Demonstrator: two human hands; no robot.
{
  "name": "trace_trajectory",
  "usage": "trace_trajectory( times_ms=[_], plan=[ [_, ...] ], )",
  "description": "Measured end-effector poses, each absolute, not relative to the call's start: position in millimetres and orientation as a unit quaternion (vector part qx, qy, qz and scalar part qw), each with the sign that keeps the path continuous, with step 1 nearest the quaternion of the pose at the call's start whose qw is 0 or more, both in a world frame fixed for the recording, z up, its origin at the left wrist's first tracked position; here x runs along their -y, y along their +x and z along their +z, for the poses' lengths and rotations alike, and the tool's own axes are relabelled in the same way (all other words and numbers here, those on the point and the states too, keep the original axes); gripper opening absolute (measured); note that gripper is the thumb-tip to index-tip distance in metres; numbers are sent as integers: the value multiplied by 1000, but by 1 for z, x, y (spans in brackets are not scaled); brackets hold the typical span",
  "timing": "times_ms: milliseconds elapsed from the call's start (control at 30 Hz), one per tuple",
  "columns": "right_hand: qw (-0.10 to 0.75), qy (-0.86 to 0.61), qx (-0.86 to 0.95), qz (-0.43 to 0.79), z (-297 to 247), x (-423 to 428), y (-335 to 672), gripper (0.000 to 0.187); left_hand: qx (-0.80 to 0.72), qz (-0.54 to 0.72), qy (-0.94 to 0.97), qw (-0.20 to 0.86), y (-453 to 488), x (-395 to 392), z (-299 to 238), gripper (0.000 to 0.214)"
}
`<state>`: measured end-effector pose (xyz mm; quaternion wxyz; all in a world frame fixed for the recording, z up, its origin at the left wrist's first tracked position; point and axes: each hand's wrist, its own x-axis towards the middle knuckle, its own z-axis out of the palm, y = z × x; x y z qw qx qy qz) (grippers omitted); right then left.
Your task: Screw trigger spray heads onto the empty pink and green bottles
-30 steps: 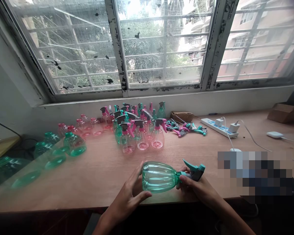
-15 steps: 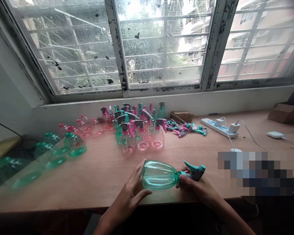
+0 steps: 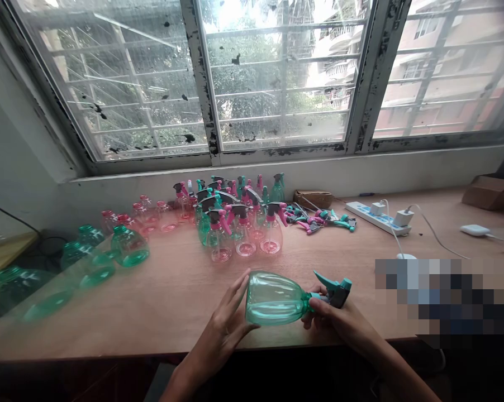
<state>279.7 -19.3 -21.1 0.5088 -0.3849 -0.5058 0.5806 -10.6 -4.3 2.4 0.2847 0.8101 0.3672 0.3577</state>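
Observation:
A green transparent spray bottle [image 3: 276,298] lies sideways in the air above the front of the table. Its teal and dark grey trigger head [image 3: 336,289] points right. My right hand [image 3: 325,314] is closed round the neck, just below the trigger head. At the bottle's base is my left hand [image 3: 227,318], with its fingers stretched out and thumb apart; whether the palm touches the base is hard to tell. Behind them stands a group of pink and green spray bottles [image 3: 244,237] with heads fitted.
Loose trigger heads [image 3: 319,219] lie in a pile right of the group. Headless green bottles [image 3: 130,245] and pink bottles [image 3: 168,218] stand at the left. A power strip [image 3: 375,216] with plugs and cables, a brown box [image 3: 489,192] and a blurred-out patch are at the right.
The bottle has shifted very slightly right against my left hand, whose thumb has moved in closer under the base. My right hand keeps its hold at the neck.

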Motion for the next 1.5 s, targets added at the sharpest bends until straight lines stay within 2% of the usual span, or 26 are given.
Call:
trace_trajectory(
  times_ms=[167,433,600,733,800,1000,1067,1200,1367,1500],
  plan=[
    [511,-387,508,576,-21,20,279,37,-363,371,802,297,-13,6,5,75],
    [530,-380,485,583,-24,18,279,37,-350,383,785,338,-11,6,9,35],
    [528,-379,492,579,-24,17,279,36,-349,386,782,343,-11,4,7,35],
    [531,-380,488,580,-27,16,279,37,-346,403,775,342,-12,3,7,27],
    [536,-383,481,579,-29,15,280,38,-343,414,779,323,-12,3,7,36],
    [522,-374,490,590,-30,18,280,38,-318,426,798,284,-11,7,2,94],
    [522,-379,485,591,-30,19,280,39,-317,418,800,293,-12,8,2,92],
    [520,-374,486,595,-29,19,280,40,-322,399,807,294,-13,9,4,70],
    [521,-376,491,588,-28,18,281,37,-315,397,803,312,-12,8,2,65],
    [510,-374,499,592,-29,17,281,38,-317,419,781,338,-12,7,4,74]
  ],
)
